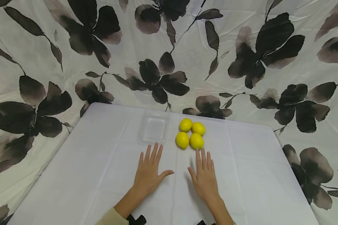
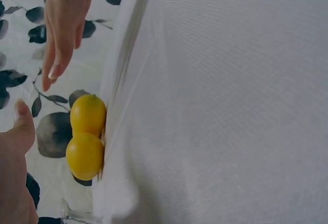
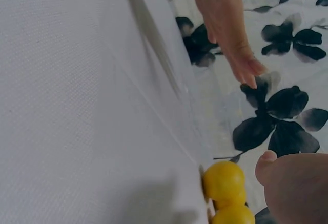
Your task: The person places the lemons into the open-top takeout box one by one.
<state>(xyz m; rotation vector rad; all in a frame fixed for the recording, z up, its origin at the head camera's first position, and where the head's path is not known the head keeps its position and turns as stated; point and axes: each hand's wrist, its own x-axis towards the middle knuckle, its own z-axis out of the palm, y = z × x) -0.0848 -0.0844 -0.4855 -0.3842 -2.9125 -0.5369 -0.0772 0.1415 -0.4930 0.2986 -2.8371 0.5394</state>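
Several yellow lemons (image 1: 182, 140) sit in a tight cluster toward the far side of the white-covered table. Left of them stands a clear plastic container (image 1: 155, 126), its open top facing up. My left hand (image 1: 148, 175) is held palm down, fingers straight and thumb spread, with its fingertips just short of the container in the head view. My right hand (image 1: 205, 181) is likewise flat with straight fingers, the fingertips overlapping the edge of the nearest lemon in that view. Neither hand holds anything. In the left wrist view, two lemons (image 2: 85, 156) show beyond the left thumb.
A white cloth (image 1: 107, 156) with fold creases covers the table. Behind and beside it hangs a pale fabric with dark flowers (image 1: 157, 78). A beige sleeve (image 1: 112, 217) covers the left forearm, and dark wrist mounts (image 1: 136, 219) show at the bottom.
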